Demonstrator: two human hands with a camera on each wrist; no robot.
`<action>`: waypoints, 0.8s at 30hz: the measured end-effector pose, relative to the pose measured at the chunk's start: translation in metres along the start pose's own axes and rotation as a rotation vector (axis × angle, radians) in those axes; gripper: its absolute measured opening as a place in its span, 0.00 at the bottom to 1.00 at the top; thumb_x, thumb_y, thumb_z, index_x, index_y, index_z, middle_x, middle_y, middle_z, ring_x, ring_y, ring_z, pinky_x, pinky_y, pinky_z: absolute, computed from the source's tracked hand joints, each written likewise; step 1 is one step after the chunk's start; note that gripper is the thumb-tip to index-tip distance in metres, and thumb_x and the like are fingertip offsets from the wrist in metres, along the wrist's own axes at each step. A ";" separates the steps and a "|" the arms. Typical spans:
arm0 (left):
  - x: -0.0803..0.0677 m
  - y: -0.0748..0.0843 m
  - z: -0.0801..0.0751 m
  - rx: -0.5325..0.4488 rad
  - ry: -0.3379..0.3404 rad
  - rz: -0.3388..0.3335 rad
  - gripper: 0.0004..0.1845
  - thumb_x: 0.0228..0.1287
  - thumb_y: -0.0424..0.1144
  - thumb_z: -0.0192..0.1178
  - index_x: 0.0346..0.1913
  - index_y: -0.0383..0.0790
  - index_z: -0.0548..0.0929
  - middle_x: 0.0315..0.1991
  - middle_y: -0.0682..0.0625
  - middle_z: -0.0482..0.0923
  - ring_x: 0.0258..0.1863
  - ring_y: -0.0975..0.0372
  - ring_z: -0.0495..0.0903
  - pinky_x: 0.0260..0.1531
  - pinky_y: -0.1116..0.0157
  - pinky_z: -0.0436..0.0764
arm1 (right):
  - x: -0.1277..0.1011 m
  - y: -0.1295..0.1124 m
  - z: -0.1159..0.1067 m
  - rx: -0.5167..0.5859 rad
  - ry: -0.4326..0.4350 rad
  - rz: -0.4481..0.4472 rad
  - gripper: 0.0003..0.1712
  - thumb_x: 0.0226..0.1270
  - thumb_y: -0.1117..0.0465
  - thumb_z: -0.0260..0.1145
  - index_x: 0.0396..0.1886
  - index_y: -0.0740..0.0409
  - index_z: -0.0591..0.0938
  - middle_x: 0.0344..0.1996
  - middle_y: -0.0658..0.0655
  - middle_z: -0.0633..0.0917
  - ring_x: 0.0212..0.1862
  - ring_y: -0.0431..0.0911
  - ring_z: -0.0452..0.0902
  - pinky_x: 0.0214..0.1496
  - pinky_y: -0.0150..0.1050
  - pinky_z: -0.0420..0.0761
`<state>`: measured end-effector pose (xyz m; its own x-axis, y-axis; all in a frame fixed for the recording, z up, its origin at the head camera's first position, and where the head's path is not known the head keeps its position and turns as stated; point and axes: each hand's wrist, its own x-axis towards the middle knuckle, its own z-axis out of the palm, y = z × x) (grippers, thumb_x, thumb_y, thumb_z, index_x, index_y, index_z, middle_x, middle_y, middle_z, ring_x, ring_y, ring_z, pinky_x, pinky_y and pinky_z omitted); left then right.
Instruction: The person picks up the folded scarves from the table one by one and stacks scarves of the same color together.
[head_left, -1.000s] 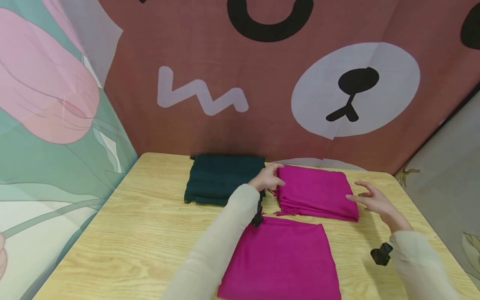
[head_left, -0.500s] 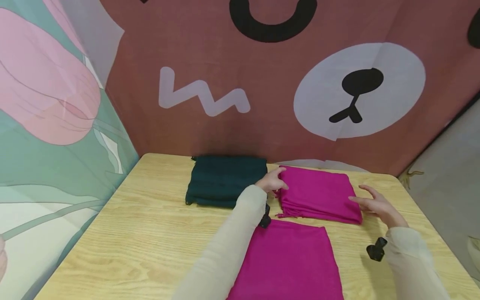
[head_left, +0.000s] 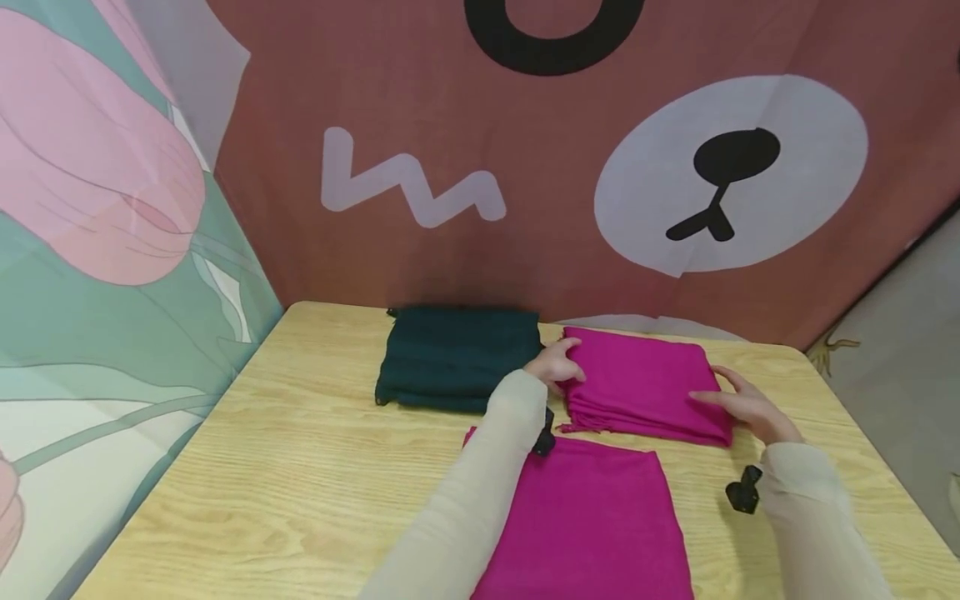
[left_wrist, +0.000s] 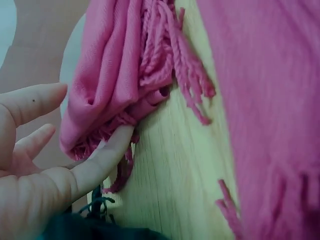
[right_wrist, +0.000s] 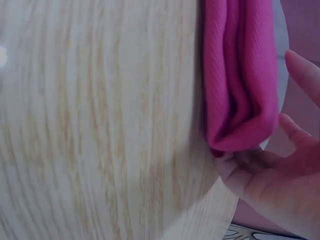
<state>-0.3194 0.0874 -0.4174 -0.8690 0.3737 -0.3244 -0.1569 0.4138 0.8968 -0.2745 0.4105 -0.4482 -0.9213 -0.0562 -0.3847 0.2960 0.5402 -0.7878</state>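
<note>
A folded magenta scarf [head_left: 637,383] with a fringe on its left end lies at the back right of the table. My left hand [head_left: 555,362] is at that fringed end, fingers spread. In the left wrist view one finger touches the fringe [left_wrist: 127,117] low down, while the thumb and the other fingers stay apart from the cloth. At the opposite end is my right hand [head_left: 750,408]. The right wrist view has its fingertips [right_wrist: 232,167] at the underside of the folded end [right_wrist: 240,100], partly hidden by it; the thumb is off the cloth.
A folded dark green scarf [head_left: 461,354] lies just left of my left hand. Nearer to me is a second magenta scarf [head_left: 600,517], spread flatter and partly under my left sleeve. Printed cloth [head_left: 420,267] hangs behind the wooden table [head_left: 300,467].
Both hands have moved in toward the back magenta scarf: the left slightly right, the right leftward until its fingers reach the folded end. The view has shifted slightly.
</note>
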 end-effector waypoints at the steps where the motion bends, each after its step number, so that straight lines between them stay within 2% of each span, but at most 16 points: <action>1: 0.001 0.000 0.001 -0.002 0.002 0.000 0.38 0.52 0.28 0.62 0.67 0.48 0.61 0.66 0.47 0.55 0.56 0.52 0.68 0.35 0.51 0.79 | -0.004 -0.006 0.002 0.003 -0.004 -0.002 0.59 0.57 0.43 0.63 0.70 0.59 0.34 0.65 0.76 0.42 0.61 0.66 0.54 0.54 0.56 0.67; 3: 0.002 0.002 0.003 -0.004 0.011 0.001 0.38 0.51 0.27 0.62 0.67 0.47 0.62 0.66 0.47 0.56 0.55 0.53 0.69 0.35 0.51 0.79 | -0.009 -0.015 0.007 0.011 -0.007 -0.012 0.57 0.59 0.44 0.61 0.70 0.59 0.33 0.65 0.77 0.41 0.61 0.66 0.52 0.55 0.56 0.66; 5: 0.004 0.003 0.004 -0.013 0.018 0.002 0.38 0.50 0.26 0.62 0.66 0.47 0.63 0.65 0.46 0.57 0.53 0.53 0.70 0.35 0.52 0.79 | -0.012 -0.021 0.010 0.013 -0.008 -0.028 0.56 0.61 0.45 0.60 0.70 0.59 0.32 0.65 0.77 0.41 0.60 0.65 0.56 0.53 0.52 0.69; 9: 0.006 0.003 0.006 -0.053 0.011 -0.007 0.38 0.49 0.25 0.62 0.66 0.46 0.64 0.64 0.45 0.58 0.50 0.54 0.71 0.37 0.53 0.79 | -0.012 -0.023 0.013 0.050 0.023 -0.047 0.51 0.64 0.49 0.58 0.71 0.58 0.34 0.64 0.77 0.47 0.47 0.49 0.72 0.43 0.38 0.75; 12: 0.008 0.001 0.007 -0.079 0.001 -0.014 0.38 0.49 0.24 0.61 0.66 0.46 0.64 0.64 0.45 0.58 0.50 0.54 0.71 0.39 0.52 0.78 | -0.011 -0.020 0.014 0.089 0.047 -0.067 0.49 0.65 0.51 0.58 0.71 0.59 0.37 0.64 0.78 0.48 0.37 0.37 0.74 0.37 0.34 0.76; 14: 0.009 0.000 0.007 -0.084 0.000 -0.017 0.38 0.49 0.24 0.61 0.65 0.46 0.64 0.64 0.45 0.58 0.48 0.54 0.71 0.39 0.52 0.78 | -0.010 -0.019 0.015 0.104 0.063 -0.076 0.48 0.65 0.52 0.59 0.71 0.60 0.39 0.64 0.77 0.48 0.36 0.35 0.73 0.36 0.32 0.76; 17: 0.011 -0.002 0.008 -0.089 0.002 -0.013 0.36 0.48 0.23 0.61 0.64 0.45 0.66 0.62 0.45 0.60 0.44 0.55 0.72 0.38 0.52 0.78 | -0.009 -0.018 0.016 0.069 0.080 -0.089 0.45 0.65 0.52 0.58 0.71 0.61 0.42 0.66 0.76 0.45 0.48 0.47 0.71 0.38 0.29 0.74; 20: 0.013 -0.003 0.009 -0.081 0.006 -0.005 0.33 0.49 0.23 0.60 0.61 0.44 0.70 0.56 0.46 0.65 0.36 0.58 0.72 0.34 0.56 0.79 | -0.008 -0.019 0.017 0.027 0.099 -0.100 0.41 0.66 0.55 0.56 0.70 0.63 0.46 0.66 0.75 0.43 0.60 0.60 0.56 0.42 0.29 0.68; 22: 0.014 -0.003 0.010 -0.069 0.007 0.000 0.30 0.49 0.23 0.60 0.58 0.43 0.72 0.50 0.47 0.68 0.30 0.60 0.71 0.30 0.59 0.78 | -0.008 -0.019 0.018 0.012 0.110 -0.109 0.39 0.66 0.59 0.54 0.69 0.66 0.48 0.66 0.76 0.44 0.62 0.64 0.49 0.42 0.29 0.67; 24: 0.014 -0.002 0.010 -0.048 0.011 0.005 0.28 0.49 0.22 0.60 0.57 0.41 0.74 0.45 0.48 0.69 0.23 0.61 0.68 0.25 0.62 0.74 | -0.007 -0.020 0.018 0.008 0.123 -0.115 0.37 0.65 0.63 0.53 0.69 0.68 0.49 0.65 0.76 0.46 0.62 0.63 0.49 0.42 0.27 0.66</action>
<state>-0.3268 0.1004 -0.4267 -0.8751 0.3663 -0.3164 -0.1741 0.3716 0.9119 -0.2699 0.3846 -0.4384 -0.9730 -0.0140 -0.2305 0.1884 0.5292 -0.8273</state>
